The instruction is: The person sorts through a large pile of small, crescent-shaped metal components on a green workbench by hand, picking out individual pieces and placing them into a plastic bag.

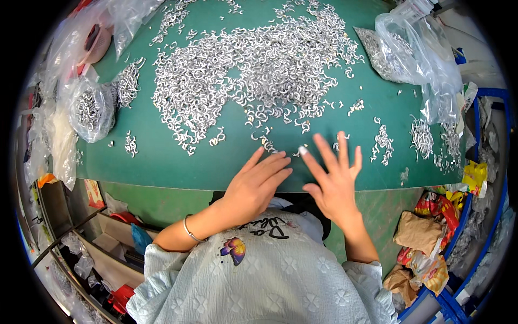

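A wide heap of small silver crescent-shaped pieces (275, 75) is spread over the green tabletop (216, 170). My left hand (258, 181) hovers at the table's near edge, palm down and fingers stretched, beside a few loose crescents (265, 141). To its right my right hand (335, 181) is spread wide, with a white covering on one fingertip. Its fingers reach toward some stray pieces near the heap's front edge. I see nothing held in either hand, though the palms are hidden.
A clear plastic bag of silver pieces (91, 110) stands at the left, and another clear bag (402, 51) at the far right. Small piles (383, 144) lie right of my hands. Below the table are drawers (105, 251) at left and crumpled packages (418, 232) at right.
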Tool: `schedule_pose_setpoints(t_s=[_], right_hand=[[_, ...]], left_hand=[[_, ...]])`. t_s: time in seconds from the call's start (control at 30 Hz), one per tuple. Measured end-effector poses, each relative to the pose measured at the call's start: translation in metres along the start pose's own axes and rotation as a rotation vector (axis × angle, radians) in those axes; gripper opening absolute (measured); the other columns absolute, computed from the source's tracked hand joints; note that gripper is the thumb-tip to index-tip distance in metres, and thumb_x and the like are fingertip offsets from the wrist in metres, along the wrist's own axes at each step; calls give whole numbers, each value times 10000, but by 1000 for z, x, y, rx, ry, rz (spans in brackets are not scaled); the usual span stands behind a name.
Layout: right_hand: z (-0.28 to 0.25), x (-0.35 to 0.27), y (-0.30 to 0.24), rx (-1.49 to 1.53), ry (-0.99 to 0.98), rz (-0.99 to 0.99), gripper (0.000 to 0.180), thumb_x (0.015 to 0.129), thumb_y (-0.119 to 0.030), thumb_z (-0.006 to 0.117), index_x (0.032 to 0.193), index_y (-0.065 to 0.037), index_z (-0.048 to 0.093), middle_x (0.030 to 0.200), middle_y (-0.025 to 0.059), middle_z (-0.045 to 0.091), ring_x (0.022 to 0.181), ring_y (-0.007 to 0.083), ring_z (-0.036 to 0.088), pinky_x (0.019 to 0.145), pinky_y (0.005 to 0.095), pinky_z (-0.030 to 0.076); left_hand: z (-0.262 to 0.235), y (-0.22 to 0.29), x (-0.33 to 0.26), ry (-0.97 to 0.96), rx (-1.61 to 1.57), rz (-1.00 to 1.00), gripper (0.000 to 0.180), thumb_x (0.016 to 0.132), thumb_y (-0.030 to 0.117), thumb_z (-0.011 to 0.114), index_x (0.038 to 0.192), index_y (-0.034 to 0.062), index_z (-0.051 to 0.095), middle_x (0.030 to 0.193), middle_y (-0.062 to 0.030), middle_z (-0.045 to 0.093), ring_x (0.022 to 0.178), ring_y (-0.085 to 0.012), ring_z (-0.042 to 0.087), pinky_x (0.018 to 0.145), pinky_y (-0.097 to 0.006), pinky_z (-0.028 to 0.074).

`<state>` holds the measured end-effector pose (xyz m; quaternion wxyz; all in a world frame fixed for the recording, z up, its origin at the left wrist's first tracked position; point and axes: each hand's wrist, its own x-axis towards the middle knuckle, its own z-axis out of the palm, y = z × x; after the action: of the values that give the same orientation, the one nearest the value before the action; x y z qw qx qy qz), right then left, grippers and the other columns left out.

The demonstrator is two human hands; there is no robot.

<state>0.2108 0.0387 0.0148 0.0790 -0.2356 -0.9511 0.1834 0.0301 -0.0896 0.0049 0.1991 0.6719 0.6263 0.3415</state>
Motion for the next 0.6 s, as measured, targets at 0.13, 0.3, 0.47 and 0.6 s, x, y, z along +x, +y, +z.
schedule_pose_setpoints(t_s=[0.13, 0.3, 0.47, 0.6], right_hand=[[8, 0, -4, -6, -188, -41, 753, 738, -383, 751, 1401, -132, 496, 1544, 0, 354, 1460, 356, 207, 1046, 737, 163], [-10, -23, 18, -218, -153, 171, 780, 777, -391, 710, 1437, -77, 437, 1561, 22, 319, 1464, 384, 186, 1053, 742, 130], [-12, -12, 25, -215, 36, 225, 735, 794, -351, 703, 1414, -46, 452, 1552, 45, 329, 1464, 387, 185, 1073, 717, 104], [-3, 21, 7, -40, -20, 44, 701, 786, -326, 721, 1377, -34, 483, 1528, 60, 356, 1463, 358, 200, 1065, 719, 122]], left_hand=[[-1, -2, 5, 43, 34, -48, 416, 786, -85, 588, 1192, -1, 611, 1303, -158, 585, 1266, -328, 533, 1114, -547, 309], [-3, -8, 2, 49, 83, -77, 415, 802, -84, 590, 1210, -10, 598, 1328, -157, 570, 1277, -338, 520, 1115, -554, 299], [11, -2, 27, -59, 224, -31, 460, 834, -40, 564, 1293, -32, 526, 1448, -160, 454, 1379, -328, 395, 1132, -568, 248], [19, -13, 43, -45, 346, -69, 483, 854, -14, 533, 1334, -34, 484, 1497, -157, 391, 1425, -319, 320, 1142, -586, 205]])
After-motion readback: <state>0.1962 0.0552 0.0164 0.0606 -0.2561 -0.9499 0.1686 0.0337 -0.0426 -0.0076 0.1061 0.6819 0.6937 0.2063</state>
